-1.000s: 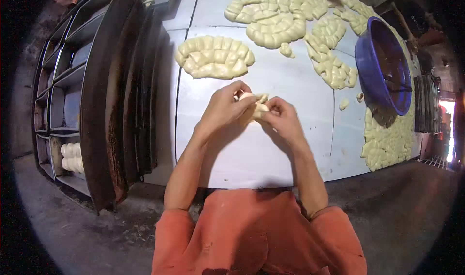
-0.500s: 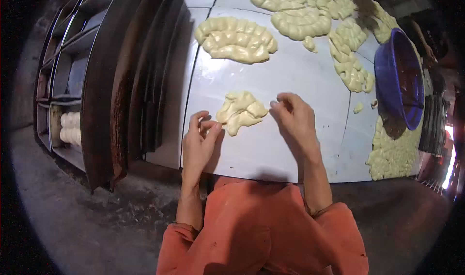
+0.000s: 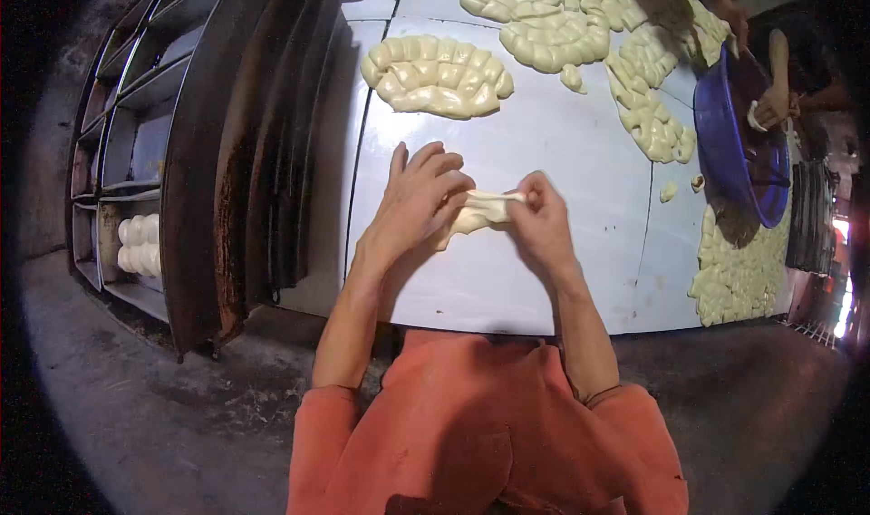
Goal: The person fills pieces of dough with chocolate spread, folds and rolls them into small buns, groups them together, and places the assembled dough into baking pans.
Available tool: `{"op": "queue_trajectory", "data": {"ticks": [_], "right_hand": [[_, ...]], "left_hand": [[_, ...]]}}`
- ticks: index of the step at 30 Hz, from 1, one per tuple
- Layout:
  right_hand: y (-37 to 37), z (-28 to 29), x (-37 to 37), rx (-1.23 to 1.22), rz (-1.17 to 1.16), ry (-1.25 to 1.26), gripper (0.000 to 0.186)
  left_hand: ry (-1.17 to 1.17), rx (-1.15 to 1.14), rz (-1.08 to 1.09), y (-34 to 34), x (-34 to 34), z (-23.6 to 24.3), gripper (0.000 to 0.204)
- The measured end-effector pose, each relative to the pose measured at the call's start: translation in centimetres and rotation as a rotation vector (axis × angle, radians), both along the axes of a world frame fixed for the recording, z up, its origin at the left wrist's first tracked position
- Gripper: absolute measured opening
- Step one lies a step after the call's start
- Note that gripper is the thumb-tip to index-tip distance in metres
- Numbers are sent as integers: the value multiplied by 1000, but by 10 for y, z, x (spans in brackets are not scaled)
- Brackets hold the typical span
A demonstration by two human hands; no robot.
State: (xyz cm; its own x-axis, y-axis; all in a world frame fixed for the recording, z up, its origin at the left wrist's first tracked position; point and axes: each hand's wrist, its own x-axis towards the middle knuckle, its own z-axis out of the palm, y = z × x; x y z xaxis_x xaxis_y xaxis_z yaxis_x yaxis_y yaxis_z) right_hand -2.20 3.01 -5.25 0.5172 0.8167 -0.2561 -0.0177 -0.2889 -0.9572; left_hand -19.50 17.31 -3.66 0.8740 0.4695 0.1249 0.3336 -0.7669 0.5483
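A small piece of pale dough [image 3: 488, 210] is stretched between my two hands above the white tabletop. My right hand [image 3: 544, 220] pinches its right edge between thumb and curled fingers. On the other side, my left hand [image 3: 419, 196] grips the left edge with thumb and forefinger, the other fingers fanned out toward the far side; it covers part of the dough. Beyond my hands lies a larger dough slab [image 3: 439, 78] scored into many lumps.
More lumpy dough pieces [image 3: 555, 43] cover the far right of the white table [image 3: 580, 134]. A purple basin [image 3: 716, 121] stands at the right, with another person's hand [image 3: 773, 107] over it. Dark metal trays and a rack [image 3: 136, 189] holding pale rolls stand at the left.
My left hand has moved up and right onto the dough, and my right hand has come in and taken its edge. The dough is now pulled taut. Another person's hand has appeared over the basin.
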Motion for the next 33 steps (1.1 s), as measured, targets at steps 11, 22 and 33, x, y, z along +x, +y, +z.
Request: {"op": "queue_trajectory", "data": {"ticks": [11, 22, 33], "right_hand": [[15, 25, 7, -141, 105, 58, 23], [13, 36, 12, -92, 156, 385, 31], [10, 31, 10, -110, 170, -203, 21]], "left_hand": [[-87, -317, -74, -9, 29, 6, 64], [25, -452, -8, -9, 26, 11, 34], [-167, -3, 87, -44, 39, -14, 31]]}}
